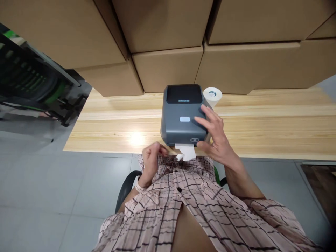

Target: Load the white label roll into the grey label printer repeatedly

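A dark grey-blue label printer [174,129] stands at the front edge of the wooden table, with a pale oblong button on its top. From its front slot hangs a white strip of paper [187,152] with a torn, crumpled end. My right hand [216,140] is open at the printer's right front corner. Its fingers are spread over the top, and its thumb is close to the paper. My left hand [152,155] is curled closed at the table edge, just left of the paper. Whether anything lies within its fingers is hidden.
A white paper roll [213,94] stands behind the printer on its right. Large cardboard boxes [168,70] line the back of the wooden table [118,122]. At the far left are a dark office chair [26,70] and part of another person's arm.
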Tool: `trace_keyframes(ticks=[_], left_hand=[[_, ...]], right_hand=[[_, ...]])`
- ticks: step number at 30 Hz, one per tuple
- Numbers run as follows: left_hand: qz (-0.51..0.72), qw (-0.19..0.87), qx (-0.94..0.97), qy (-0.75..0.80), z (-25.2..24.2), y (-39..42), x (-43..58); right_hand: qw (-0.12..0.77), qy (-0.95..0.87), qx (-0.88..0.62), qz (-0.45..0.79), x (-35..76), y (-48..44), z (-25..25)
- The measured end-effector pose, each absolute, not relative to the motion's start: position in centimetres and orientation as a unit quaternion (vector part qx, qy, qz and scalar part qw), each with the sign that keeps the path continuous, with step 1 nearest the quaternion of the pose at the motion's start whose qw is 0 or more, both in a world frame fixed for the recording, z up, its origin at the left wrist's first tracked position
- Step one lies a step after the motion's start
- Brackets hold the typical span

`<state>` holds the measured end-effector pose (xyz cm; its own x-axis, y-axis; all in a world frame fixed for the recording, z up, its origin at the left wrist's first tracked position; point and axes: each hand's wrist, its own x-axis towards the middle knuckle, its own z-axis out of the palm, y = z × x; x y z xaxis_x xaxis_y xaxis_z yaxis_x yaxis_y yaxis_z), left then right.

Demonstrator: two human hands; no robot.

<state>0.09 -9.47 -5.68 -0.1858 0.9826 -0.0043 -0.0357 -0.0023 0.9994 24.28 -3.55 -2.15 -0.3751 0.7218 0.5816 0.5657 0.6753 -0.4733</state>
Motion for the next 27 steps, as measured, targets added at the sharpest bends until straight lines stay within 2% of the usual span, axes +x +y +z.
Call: trace_keyframes(ticks=[2,4,8,13,18,20,23,25,27], left_hand=[[0.609,0.385,0.417,0.554,-5.7,-8.4,-1.0],[0.623,0.358,0.422,0.552,-5.7,-6.6,-1.8],[0.565,0.415,0.482,0.527,-5.7,-2.4,-2.0],[0.506,0.517,0.502,0.474,-5.7,1.5,-0.9],[0.496,0.543,0.524,0.43,-5.8,4.5,-0.5],[0.489,0.548,0.517,0.44,-6.0,5.5,-0.6],[0.481,0.561,0.505,0.445,-6.3,6.4,-0.7],[0.486,0.56,0.507,0.44,-6.3,6.5,-0.8],[0.49,0.546,0.518,0.44,-6.2,6.3,-0.7]], right_hand=[[0.422,-0.819,-0.375,0.106,24.6,-3.3,-1.7],[0.431,-0.818,-0.367,0.102,24.5,-2.5,-0.7],[0.459,-0.809,-0.358,0.085,23.6,0.8,2.0],[0.546,-0.763,-0.324,0.121,22.4,6.8,6.1],[0.537,-0.72,-0.414,0.149,21.7,12.3,9.8],[0.55,-0.715,-0.423,0.088,21.6,12.6,10.2],[0.587,-0.725,-0.356,-0.059,21.3,10.4,8.9],[0.527,-0.782,-0.33,-0.045,21.1,8.1,6.9],[0.381,-0.865,-0.326,0.025,20.9,6.4,4.6]])
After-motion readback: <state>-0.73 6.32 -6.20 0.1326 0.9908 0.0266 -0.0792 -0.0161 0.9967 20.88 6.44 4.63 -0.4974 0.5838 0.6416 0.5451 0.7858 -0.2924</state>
